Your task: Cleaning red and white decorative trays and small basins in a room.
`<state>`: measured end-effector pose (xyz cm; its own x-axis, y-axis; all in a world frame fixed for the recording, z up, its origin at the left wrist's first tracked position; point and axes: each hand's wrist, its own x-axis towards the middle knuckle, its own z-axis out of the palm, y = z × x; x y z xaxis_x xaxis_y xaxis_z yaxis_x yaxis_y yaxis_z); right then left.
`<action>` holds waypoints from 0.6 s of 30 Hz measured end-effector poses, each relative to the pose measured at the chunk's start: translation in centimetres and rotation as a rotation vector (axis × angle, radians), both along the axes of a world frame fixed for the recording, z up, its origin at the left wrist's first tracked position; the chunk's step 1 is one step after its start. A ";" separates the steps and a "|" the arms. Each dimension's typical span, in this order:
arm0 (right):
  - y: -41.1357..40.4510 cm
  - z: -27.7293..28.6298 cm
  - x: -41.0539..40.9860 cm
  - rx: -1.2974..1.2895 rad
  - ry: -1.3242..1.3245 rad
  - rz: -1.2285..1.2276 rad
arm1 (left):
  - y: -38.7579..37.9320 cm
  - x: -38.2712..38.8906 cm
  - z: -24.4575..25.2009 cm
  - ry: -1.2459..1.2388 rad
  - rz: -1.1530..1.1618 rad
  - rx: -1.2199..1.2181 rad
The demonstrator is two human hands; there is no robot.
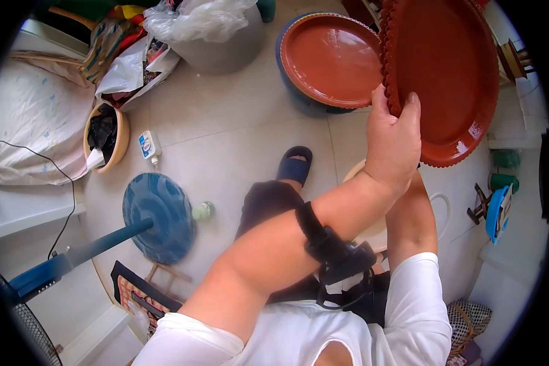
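My left hand [395, 130] grips the scalloped rim of red-brown plastic trays [444, 78], with the thumb over the near face. A doubled edge on the left shows more than one tray, tilted up at the upper right. My right forearm [411, 219] runs up behind my left wrist; the right hand itself is hidden by the left hand and the trays. Just left of the held trays, a similar red-brown round tray [329, 59] rests on top of a blue round container [302, 98] on the floor. A black strap mount [334, 251] circles my left forearm.
A blue round-based pedestal fan [158, 219] stands at the left, near a white bottle [150, 144] and a pale green jar [203, 211]. A cream bin [123, 142] and a grey tub [224, 50] with plastic sheeting stand farther off. A blue basket [496, 215] is at the right.
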<state>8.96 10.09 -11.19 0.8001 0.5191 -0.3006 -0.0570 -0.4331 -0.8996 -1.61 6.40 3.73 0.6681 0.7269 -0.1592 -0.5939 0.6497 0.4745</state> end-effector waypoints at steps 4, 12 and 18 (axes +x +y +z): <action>-0.9 0.3 0.1 0.109 0.083 -0.015 | -0.4 -0.2 0.3 0.044 -0.035 -0.009; -7.6 1.6 1.1 0.412 0.299 -0.079 | -0.7 0.3 0.5 -0.015 -0.006 -0.026; -16.4 1.0 1.8 0.544 0.392 -0.186 | -1.5 0.9 -0.1 0.072 0.011 0.014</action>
<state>10.75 -6.29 -10.19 0.7759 0.5430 -0.3210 -0.4511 0.1220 -0.8841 -0.71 4.88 3.65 0.6468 0.7369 -0.1963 -0.5651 0.6360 0.5255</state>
